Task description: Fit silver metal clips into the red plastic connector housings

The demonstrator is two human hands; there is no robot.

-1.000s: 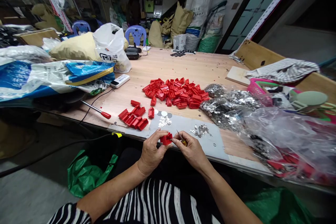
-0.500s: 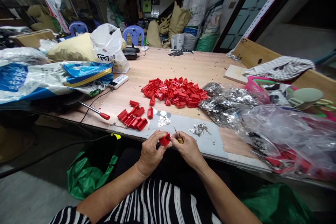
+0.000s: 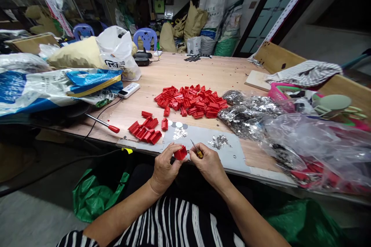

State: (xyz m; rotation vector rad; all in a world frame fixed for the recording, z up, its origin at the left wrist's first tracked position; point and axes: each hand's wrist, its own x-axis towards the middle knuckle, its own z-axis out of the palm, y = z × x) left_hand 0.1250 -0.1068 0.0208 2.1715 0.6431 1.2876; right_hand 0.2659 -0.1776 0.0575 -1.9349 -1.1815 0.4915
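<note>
My left hand (image 3: 164,166) is closed round a small red plastic part (image 3: 180,153) at the table's near edge. My right hand (image 3: 208,164) pinches a small tool with a yellow handle and a metal tip (image 3: 196,150), its fingers touching the part's right side. Just beyond my hands lies a grey sheet (image 3: 203,139) with small heaps of shiny metal pieces (image 3: 220,141). A short row of red parts (image 3: 146,130) lies to the left of the sheet, and a large pile of the same red parts (image 3: 191,102) sits further back.
Clear bags of metal pieces (image 3: 249,114) and red parts (image 3: 313,150) fill the right side. A red-handled screwdriver (image 3: 102,122), a white remote (image 3: 129,90) and blue-white sacks (image 3: 58,87) lie on the left. A green bag (image 3: 92,193) hangs below the table edge.
Both hands with the red part and the tool have lifted slightly toward the table edge; the tool's tip has tilted a little. Everything on the table stays put.
</note>
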